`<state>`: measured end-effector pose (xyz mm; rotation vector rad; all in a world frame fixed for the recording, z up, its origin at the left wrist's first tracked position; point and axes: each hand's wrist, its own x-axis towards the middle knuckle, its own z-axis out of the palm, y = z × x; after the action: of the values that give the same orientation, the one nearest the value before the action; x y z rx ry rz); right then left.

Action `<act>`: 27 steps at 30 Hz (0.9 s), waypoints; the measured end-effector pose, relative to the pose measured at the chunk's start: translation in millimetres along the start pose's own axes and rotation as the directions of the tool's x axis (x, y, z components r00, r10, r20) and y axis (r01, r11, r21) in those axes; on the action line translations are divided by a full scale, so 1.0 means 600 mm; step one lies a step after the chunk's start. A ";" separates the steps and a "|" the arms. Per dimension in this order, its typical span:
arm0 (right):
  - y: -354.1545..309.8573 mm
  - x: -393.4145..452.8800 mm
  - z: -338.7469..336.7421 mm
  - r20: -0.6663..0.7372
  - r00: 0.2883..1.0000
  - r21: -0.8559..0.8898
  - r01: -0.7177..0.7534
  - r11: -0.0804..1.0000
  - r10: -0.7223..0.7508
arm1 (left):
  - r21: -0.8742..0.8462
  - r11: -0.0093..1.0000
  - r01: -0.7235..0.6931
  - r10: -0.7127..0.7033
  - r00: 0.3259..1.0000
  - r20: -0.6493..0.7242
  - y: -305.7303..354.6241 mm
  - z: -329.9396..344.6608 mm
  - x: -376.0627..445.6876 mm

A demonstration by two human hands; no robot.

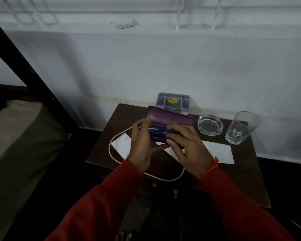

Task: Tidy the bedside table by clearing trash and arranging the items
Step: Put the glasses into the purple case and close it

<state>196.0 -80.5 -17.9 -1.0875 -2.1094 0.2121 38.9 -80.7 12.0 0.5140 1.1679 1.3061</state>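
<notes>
A purple hard case (170,118) stands open above the dark wooden bedside table (247,180), its lid tilted up toward the wall. My left hand (142,145) grips the case's left end from below. My right hand (188,145) lies over the lower half, its fingers pressing on blue items (157,133) inside. Under my hands lie white sheets of paper (219,152) and a loop of white cable (111,150). What the blue items are I cannot tell.
A grey plastic container (173,101) with a yellow label stands at the back by the wall. A glass ashtray (210,125) and an empty drinking glass (241,127) sit at the right rear. A bed with a dark frame (16,136) lies to the left.
</notes>
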 end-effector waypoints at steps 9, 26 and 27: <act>-0.005 0.021 0.007 -0.126 0.972 0.186 -0.174 0.967 0.199 | 0.054 0.998 -0.040 0.042 0.999 -0.031 0.001 -0.016 0.014; -0.017 0.027 0.007 0.215 0.821 0.804 -0.456 0.381 0.528 | 0.064 0.996 -0.066 0.067 0.998 -0.014 0.015 -0.011 0.003; -0.018 0.028 0.004 0.247 0.804 0.810 -0.478 0.341 0.541 | 0.057 0.996 -0.067 0.067 0.998 -0.003 0.014 -0.011 0.002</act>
<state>181.1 -74.2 -5.8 -1.0285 -1.1777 1.3635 29.0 -79.0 16.1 0.5958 1.2032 1.3351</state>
